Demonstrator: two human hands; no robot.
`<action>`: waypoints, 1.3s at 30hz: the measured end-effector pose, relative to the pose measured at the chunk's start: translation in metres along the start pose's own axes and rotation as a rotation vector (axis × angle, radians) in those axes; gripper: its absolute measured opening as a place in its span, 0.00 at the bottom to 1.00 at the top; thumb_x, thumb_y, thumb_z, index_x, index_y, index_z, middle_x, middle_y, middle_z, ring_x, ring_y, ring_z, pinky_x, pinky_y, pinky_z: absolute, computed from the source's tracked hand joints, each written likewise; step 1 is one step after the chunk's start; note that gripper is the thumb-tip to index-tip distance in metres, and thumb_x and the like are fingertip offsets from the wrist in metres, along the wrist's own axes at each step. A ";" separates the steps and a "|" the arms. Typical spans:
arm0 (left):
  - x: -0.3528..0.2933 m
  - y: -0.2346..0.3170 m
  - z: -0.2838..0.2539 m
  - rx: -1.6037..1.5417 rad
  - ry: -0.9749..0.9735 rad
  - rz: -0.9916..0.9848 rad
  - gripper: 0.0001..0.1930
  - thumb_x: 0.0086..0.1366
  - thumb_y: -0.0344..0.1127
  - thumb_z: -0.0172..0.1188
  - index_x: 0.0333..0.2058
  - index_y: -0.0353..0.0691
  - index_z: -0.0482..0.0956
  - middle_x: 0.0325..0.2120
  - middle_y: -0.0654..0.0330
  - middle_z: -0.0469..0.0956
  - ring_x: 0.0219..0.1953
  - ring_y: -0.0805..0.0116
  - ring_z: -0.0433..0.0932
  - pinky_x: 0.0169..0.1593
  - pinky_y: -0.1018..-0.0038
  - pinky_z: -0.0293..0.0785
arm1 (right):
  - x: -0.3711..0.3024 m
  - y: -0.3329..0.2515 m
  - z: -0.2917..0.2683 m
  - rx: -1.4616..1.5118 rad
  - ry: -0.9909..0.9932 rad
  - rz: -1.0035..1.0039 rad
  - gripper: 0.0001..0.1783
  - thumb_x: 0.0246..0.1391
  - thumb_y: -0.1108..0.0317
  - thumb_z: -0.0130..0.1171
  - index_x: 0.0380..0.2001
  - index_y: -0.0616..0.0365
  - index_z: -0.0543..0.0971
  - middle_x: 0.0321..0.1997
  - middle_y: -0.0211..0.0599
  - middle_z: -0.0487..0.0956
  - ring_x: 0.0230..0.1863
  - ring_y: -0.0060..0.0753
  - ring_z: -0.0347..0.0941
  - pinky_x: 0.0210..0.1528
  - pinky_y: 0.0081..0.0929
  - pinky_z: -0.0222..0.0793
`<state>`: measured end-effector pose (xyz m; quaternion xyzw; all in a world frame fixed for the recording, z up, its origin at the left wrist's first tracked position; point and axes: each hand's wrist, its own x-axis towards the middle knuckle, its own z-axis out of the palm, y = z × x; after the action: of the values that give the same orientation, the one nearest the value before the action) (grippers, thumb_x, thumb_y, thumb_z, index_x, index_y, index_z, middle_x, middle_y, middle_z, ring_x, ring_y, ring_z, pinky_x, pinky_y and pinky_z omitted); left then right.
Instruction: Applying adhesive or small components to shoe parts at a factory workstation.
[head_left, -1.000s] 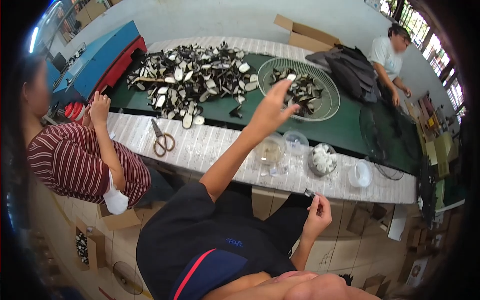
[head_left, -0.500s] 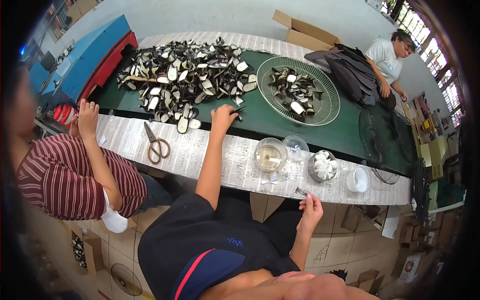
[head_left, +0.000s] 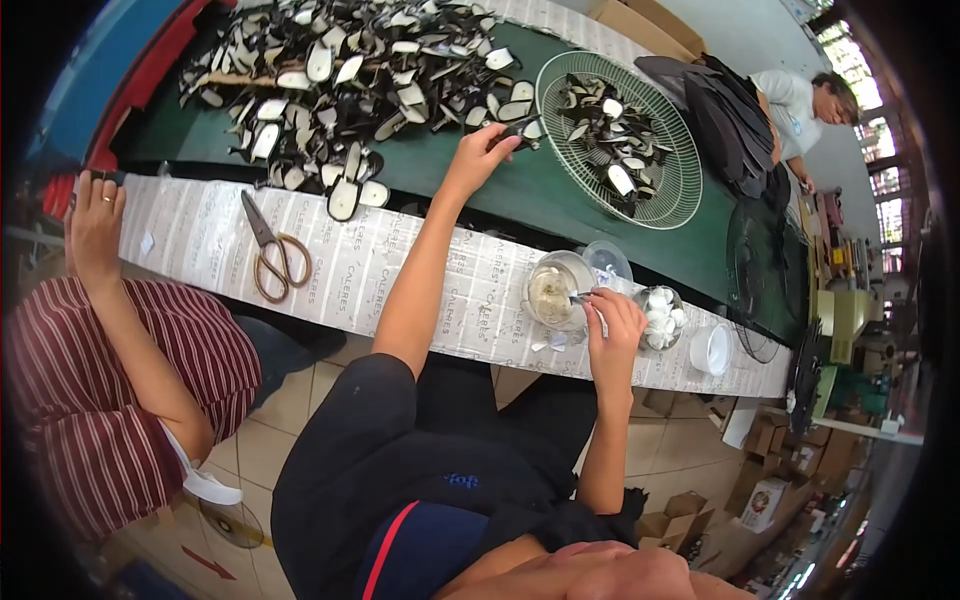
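My left hand (head_left: 480, 160) is stretched over the green table and pinches a small black shoe piece (head_left: 522, 131) with a pale end, just left of a round wire basket (head_left: 690, 203). My right hand (head_left: 614, 318) holds a small dark, thin item (head_left: 580, 298) at the right rim of a clear round tub (head_left: 536, 310) of cloudy liquid. The item's kind is too small to tell. Several similar black and white shoe pieces lie in the basket, and a big heap (head_left: 390, 85) of them spreads at the far left.
Large scissors (head_left: 268, 245) lie on the paper-covered edge. Right of the tub stand a clear lid (head_left: 608, 262), a tin of white pads (head_left: 660, 318) and a white cup (head_left: 711, 349). A co-worker in stripes (head_left: 140, 360) sits at left; another person (head_left: 800, 110) works at far right.
My left hand has moved up and right toward the basket with a black piece. My right hand has come from near the table edge up to the tub. The whole view has shifted.
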<state>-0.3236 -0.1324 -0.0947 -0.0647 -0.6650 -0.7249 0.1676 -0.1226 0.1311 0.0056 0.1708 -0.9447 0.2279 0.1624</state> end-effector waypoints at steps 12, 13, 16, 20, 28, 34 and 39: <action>0.000 -0.001 -0.009 0.062 -0.007 -0.006 0.15 0.62 0.43 0.63 0.34 0.34 0.79 0.19 0.63 0.76 0.22 0.78 0.73 0.29 0.77 0.68 | 0.008 -0.010 0.020 -0.219 -0.077 -0.091 0.05 0.52 0.70 0.62 0.34 0.56 0.81 0.44 0.26 0.80 0.54 0.35 0.69 0.59 0.38 0.49; 0.000 0.000 -0.009 0.060 -0.007 -0.014 0.15 0.62 0.43 0.63 0.34 0.34 0.79 0.19 0.62 0.76 0.23 0.78 0.73 0.29 0.77 0.69 | 0.009 -0.009 0.017 -0.222 -0.078 -0.092 0.05 0.52 0.70 0.62 0.34 0.56 0.81 0.44 0.26 0.80 0.54 0.35 0.69 0.59 0.38 0.49; -0.001 -0.001 -0.008 0.061 -0.004 -0.019 0.16 0.62 0.43 0.63 0.35 0.33 0.79 0.19 0.62 0.77 0.23 0.77 0.74 0.29 0.77 0.69 | 0.011 -0.006 0.006 -0.146 0.061 0.009 0.05 0.54 0.69 0.62 0.34 0.56 0.81 0.44 0.27 0.81 0.54 0.34 0.70 0.60 0.36 0.50; -0.002 0.002 -0.009 0.083 -0.011 -0.037 0.17 0.62 0.44 0.63 0.35 0.33 0.79 0.20 0.62 0.77 0.23 0.77 0.74 0.29 0.77 0.69 | 0.015 -0.006 -0.009 -0.083 0.123 0.009 0.06 0.54 0.70 0.61 0.32 0.61 0.81 0.41 0.38 0.81 0.46 0.40 0.75 0.52 0.35 0.66; -0.001 -0.005 -0.009 0.077 0.042 -0.033 0.18 0.61 0.45 0.64 0.34 0.33 0.79 0.20 0.60 0.77 0.23 0.76 0.74 0.30 0.76 0.70 | 0.006 0.010 -0.014 0.081 0.095 0.138 0.05 0.54 0.72 0.61 0.31 0.63 0.81 0.39 0.38 0.81 0.43 0.37 0.75 0.48 0.30 0.67; -0.001 0.001 -0.012 0.111 0.066 -0.031 0.18 0.61 0.45 0.64 0.34 0.32 0.79 0.21 0.61 0.78 0.22 0.76 0.74 0.30 0.77 0.70 | -0.006 0.020 -0.013 0.007 0.016 0.152 0.07 0.56 0.70 0.60 0.32 0.64 0.80 0.35 0.40 0.81 0.39 0.38 0.76 0.45 0.31 0.68; -0.003 -0.003 -0.007 0.091 0.080 -0.026 0.17 0.61 0.45 0.64 0.34 0.33 0.79 0.21 0.61 0.77 0.22 0.76 0.74 0.29 0.76 0.69 | -0.012 0.018 -0.021 -0.206 0.134 0.105 0.06 0.55 0.68 0.61 0.30 0.61 0.80 0.33 0.39 0.81 0.36 0.39 0.76 0.42 0.33 0.66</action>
<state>-0.3206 -0.1390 -0.0989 -0.0191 -0.6908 -0.6981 0.1873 -0.1143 0.1588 0.0119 0.0878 -0.9579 0.1487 0.2295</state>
